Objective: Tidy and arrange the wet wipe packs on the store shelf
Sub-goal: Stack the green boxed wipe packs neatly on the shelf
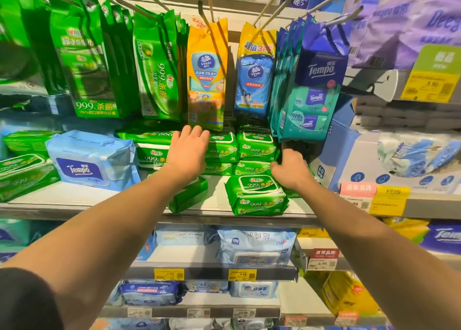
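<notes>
both forearms fill the near view as i reach up to the shelf (pixel 74 202), my left hand (pixel 187 150) spread flat with straight fingers against the back stack of green wipe packs (pixel 222 152), likely to steady it, while my right hand (pixel 290 171) curls over packs at the row's right end, though i cannot tell exactly what it grips. one loose green pack (pixel 257 195) sits near the shelf's front lip beside a tipped pack (pixel 189 196), with bare shelf between them to slide things back.
</notes>
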{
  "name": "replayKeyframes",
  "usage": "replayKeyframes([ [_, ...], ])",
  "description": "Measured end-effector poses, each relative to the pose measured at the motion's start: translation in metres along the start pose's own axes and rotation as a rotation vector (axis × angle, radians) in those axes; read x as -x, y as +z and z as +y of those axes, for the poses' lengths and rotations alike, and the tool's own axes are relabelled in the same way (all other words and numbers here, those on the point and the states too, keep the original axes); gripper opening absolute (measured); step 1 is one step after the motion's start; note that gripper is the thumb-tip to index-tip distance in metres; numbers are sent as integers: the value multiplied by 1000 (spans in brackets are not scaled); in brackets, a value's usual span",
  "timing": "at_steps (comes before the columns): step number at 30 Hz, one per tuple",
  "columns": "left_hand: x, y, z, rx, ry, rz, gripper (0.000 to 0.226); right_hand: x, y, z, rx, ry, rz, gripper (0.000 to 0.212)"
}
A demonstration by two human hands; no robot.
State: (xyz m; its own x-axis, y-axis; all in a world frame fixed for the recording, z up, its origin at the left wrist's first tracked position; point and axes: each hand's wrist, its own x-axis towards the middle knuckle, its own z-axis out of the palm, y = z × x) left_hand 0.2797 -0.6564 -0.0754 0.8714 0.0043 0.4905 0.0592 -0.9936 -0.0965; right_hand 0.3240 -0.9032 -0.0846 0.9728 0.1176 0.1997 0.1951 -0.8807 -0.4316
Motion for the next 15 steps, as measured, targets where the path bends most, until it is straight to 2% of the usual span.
replayKeyframes([
  [2,6,-2,1,33,10,55,42,3,-9,7,-56,19,-40,16],
  [3,9,-2,2,69,39,77,39,4,-13,12,-101,30,-75,23],
  [5,14,-5,6,215,169,76,34,10,-21,22,-140,32,-167,50],
  [6,15,-7,9,321,259,50,30,14,-23,26,-119,9,-217,55],
  [9,19,-17,26,554,460,-56,28,22,-24,29,-18,-88,-309,44],
  [11,19,-19,39,593,467,-160,49,23,-22,27,111,-150,-289,47],
  [14,18,-15,56,478,380,-448,117,23,-20,29,275,-197,-225,61],
  [15,19,-12,61,454,355,-533,131,23,-20,29,325,-202,-214,67],
])
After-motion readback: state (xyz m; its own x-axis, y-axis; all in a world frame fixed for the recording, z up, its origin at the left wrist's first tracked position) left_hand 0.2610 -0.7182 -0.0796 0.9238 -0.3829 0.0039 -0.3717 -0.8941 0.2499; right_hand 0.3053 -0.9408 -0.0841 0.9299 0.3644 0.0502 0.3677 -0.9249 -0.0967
